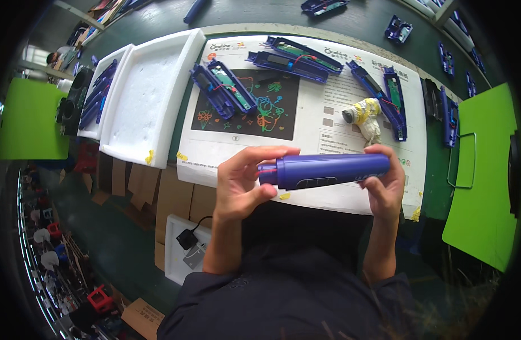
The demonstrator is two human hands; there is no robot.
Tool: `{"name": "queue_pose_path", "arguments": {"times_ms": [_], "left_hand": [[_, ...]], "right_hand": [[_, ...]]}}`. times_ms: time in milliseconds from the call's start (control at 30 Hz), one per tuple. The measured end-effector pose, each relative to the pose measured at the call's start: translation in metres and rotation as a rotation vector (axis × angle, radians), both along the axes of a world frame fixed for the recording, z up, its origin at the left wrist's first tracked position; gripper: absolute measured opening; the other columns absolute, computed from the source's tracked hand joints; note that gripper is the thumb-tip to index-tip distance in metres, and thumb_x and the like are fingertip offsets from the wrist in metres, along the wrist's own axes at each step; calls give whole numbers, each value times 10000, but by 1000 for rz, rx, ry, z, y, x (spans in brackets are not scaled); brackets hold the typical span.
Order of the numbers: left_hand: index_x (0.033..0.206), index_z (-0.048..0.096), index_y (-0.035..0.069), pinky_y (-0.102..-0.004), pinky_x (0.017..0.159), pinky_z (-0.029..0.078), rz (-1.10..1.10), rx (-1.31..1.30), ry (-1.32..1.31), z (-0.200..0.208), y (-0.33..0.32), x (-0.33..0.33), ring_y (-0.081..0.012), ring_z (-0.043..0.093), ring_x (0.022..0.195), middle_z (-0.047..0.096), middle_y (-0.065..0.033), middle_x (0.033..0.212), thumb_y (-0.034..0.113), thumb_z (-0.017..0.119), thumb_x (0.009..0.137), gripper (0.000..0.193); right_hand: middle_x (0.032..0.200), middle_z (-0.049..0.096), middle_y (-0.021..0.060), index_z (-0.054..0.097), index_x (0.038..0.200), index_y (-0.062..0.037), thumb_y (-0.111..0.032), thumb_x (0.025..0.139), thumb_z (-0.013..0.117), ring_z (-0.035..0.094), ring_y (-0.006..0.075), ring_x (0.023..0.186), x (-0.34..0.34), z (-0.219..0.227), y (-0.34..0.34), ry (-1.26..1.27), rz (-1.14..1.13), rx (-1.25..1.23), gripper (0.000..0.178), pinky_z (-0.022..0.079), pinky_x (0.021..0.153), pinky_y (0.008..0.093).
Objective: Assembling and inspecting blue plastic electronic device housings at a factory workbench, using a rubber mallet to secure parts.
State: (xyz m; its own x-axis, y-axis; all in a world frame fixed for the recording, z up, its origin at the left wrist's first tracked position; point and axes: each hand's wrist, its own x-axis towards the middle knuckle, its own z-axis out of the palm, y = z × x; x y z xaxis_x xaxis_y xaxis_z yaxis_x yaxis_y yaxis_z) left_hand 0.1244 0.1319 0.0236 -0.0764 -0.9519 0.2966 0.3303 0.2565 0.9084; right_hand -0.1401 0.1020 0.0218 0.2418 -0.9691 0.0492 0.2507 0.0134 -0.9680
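Between my two hands I hold a long blue plastic casing [334,169], roughly level above the front edge of the work board. My left hand [243,181] grips its left end, where a narrower part with red inside sticks out. Around the right end close the thumb and fingers of my right hand [383,180]. Beyond them on the board lie opened blue casings with green circuit boards and red wires: one pair [223,88] at the left, another [297,59] at the back, a third [379,99] at the right. A tool wrapped in white and yellow tape [362,118] lies near the right pair.
A white foam tray [147,96] stands left of the printed board [306,144], beside a foam tray with several blue casings [99,93]. Green panels [484,175] flank both sides. More casing parts [397,29] lie on the far dark surface. A black adapter [187,239] sits lower left.
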Motion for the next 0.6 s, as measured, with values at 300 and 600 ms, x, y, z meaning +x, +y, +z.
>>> {"name": "queue_pose_path", "arguments": {"times_ms": [300,600], "left_hand": [[1228,546,-10,-337,943,496,-260,218,254,3,-4,-49,-207,602,1107,617,-114,1147,-3,770,772,508],[1283,423,-12,-454,1003,464,66,-17,224,2,11,-46,-320,562,1168,546,-220,1228,264,778,808,654]], "right_hand": [[963,613,117,515,1245,37,-366,940,603,610,168,800,67,43,-19,159,-164,-379,513,507,718,306],[676,501,103,602,736,-27,-388,1003,428,526,293,559,57,12,-5,706,-263,-650,482,414,507,392]]}}
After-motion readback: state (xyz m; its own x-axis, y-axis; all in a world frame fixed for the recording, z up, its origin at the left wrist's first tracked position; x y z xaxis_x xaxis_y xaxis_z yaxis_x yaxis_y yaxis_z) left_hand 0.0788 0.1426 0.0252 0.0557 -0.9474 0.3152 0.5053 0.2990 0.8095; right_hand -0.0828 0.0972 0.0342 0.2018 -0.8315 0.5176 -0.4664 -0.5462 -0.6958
